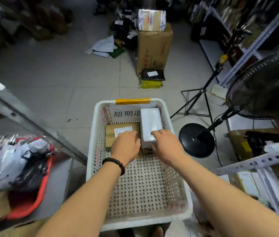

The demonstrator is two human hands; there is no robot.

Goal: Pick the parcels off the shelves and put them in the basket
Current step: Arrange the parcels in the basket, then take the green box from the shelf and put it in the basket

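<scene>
Arms stretched into white perforated plastic basket (145, 185) | left hand (126, 146) flat on brown cardboard parcel (110, 132) | right hand (167, 147) grips white wrapped box (150, 120)

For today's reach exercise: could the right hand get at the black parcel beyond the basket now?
Probably not without stepping forward: the black parcel sits well past the basket, while the right hand holds the white parcel inside.

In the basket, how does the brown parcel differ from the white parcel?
The brown parcel is bare cardboard; the white parcel is wrapped in white. The brown parcel lies low; the white parcel rises higher beside it. The left hand rests on the brown parcel; the right hand holds the white parcel. Both sit at the far end of the basket.
</scene>
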